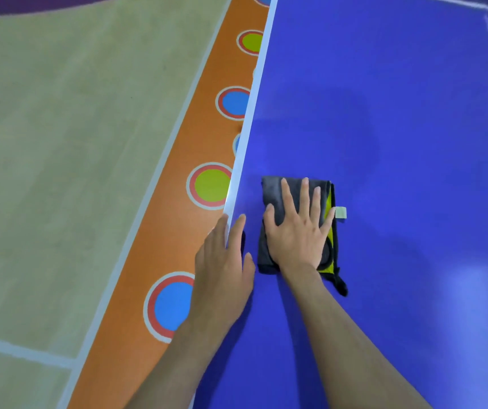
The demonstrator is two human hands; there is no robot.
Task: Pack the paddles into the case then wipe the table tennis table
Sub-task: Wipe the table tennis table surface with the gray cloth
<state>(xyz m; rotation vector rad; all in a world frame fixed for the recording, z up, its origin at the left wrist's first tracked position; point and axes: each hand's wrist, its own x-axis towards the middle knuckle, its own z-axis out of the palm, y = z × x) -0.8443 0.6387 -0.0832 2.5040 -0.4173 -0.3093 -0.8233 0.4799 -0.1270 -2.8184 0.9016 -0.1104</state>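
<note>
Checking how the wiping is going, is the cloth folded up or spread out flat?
Folded: the cloth shows stacked grey and yellow layers under the flat right hand.

Blue table tennis table (384, 113) with a smooth matte top and a white painted edge line along its left side; a thin white line also crosses the far right of the top. Lying directly on it: one folded grey microfibre cloth with yellow-green lining and black trim (275, 196), flat beneath the right hand (295, 234), whose straight spread fingers press it down. A small white label sticks out of the cloth just right of the fingertips. The left hand (225, 267) rests on the table's white edge, just left of the cloth, fingers extended over the rim.
</note>
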